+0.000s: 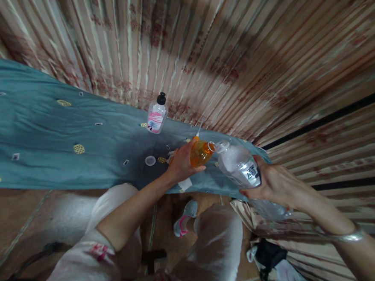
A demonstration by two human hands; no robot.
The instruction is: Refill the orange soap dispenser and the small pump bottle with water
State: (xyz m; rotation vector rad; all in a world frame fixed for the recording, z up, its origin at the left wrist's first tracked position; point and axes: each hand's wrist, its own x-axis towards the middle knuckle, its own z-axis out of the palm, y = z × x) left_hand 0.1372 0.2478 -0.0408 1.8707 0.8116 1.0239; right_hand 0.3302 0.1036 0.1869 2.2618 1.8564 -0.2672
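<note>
My left hand (184, 161) is closed around a small orange see-through bottle (201, 153), tipped with its neck to the right. In my right hand (275, 183) is a large clear plastic bottle (239, 164) with a silvery label, tilted so that its open mouth faces the orange bottle. The two mouths are close together; whether they touch I cannot tell. Just behind my left hand a pump top with a thin clear tube (199, 132) shows in part. A small white round cap (150, 161) lies left of that hand.
A clear pump bottle (156, 116) with a black top and pink label stands near the back of the blue-green cloth (46, 142). A pleated curtain (168, 52) rises behind. Black and white bundled items (273, 258) lie low at the right, near the floor.
</note>
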